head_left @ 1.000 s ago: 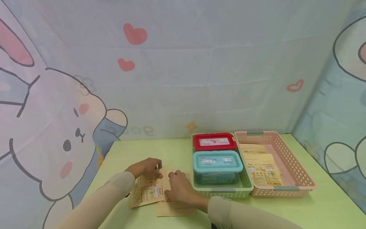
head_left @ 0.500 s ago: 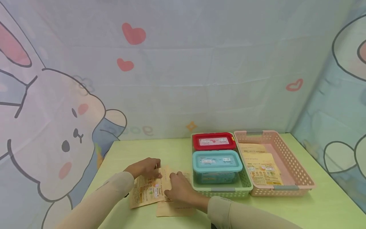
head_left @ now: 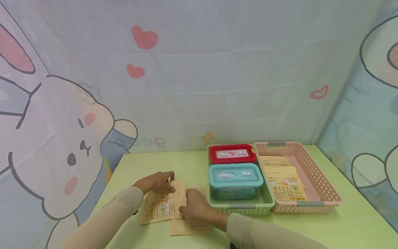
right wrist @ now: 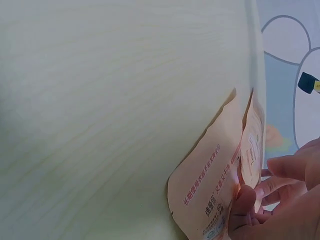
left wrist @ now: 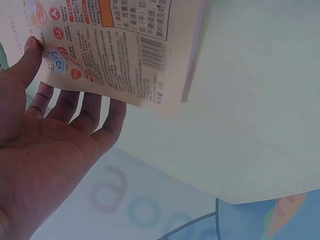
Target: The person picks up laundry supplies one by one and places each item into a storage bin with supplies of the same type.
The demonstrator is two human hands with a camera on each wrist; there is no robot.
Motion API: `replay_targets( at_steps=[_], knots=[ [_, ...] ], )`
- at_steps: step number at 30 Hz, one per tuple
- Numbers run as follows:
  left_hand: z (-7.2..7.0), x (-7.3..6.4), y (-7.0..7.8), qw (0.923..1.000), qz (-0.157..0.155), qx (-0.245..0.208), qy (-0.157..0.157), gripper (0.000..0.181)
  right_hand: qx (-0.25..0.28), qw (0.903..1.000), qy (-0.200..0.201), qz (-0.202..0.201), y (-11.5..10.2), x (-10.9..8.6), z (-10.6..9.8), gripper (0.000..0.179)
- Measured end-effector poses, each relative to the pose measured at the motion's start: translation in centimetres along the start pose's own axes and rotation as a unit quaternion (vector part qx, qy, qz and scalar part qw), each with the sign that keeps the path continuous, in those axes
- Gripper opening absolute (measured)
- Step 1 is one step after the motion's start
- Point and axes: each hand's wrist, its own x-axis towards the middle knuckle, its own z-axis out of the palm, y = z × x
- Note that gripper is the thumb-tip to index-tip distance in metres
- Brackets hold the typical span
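Note:
My left hand [head_left: 158, 181] pinches a flat tan printed packet [head_left: 161, 207] by its far edge. In the left wrist view the thumb lies on the packet's printed face [left wrist: 125, 60], the other fingers behind it. A second tan packet [head_left: 189, 228] lies under my right hand [head_left: 197, 205], partly overlapped by the first. The right wrist view shows the right thumb on this packet [right wrist: 205, 185], which bends up off the table; the fingers curl by its edge, partly hidden.
Right of the hands stands a green basket [head_left: 267, 193] with a red-lidded box [head_left: 233, 154] and a teal-lidded box [head_left: 236, 176]. Beside it, a pink basket [head_left: 320, 180] holds several tan packets [head_left: 284, 183]. A printed cloth [head_left: 192, 83] hangs behind the table.
My left hand has shifted slightly left with its packet, widening the gap to the right hand. The right fingers have drawn in a little. The baskets stay put.

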Motion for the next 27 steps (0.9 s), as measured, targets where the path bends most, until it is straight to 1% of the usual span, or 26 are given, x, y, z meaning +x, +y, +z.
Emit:
replay_targets(
  at_steps=[6,8,12,15,20,24,27],
  knots=[
    [-0.22,0.04,-0.07,0.9999,0.016,0.003,-0.005,0.027,0.064,0.9978,0.006,0.015,0.01,-0.32,-0.01,0.023],
    [-0.3,0.09,-0.09,0.9998,0.02,0.008,-0.005,0.027,0.098,0.9949,0.0,0.022,0.08,-0.44,0.16,0.022],
    [-0.43,0.2,-0.08,0.9996,0.024,0.016,-0.004,0.03,0.15,0.9884,-0.014,0.021,0.17,-0.74,0.46,0.02],
    [-0.5,0.26,-0.09,0.9995,0.026,0.017,-0.003,0.029,0.165,0.9858,-0.022,0.019,0.18,-0.86,0.51,0.019],
    [-0.59,0.36,-0.32,0.999,0.044,0.006,-0.007,0.015,0.172,0.9846,-0.028,0.013,0.27,-0.87,0.53,0.019],
    [-0.6,0.44,-0.57,0.9978,0.066,0.0,-0.01,0.018,0.195,0.98,-0.036,0.008,0.37,-0.83,0.49,0.018],
    [-0.53,0.47,-0.63,0.9975,0.068,-0.012,-0.012,0.019,0.223,0.9737,-0.043,0.009,0.47,-0.78,0.46,0.017]
  ],
)
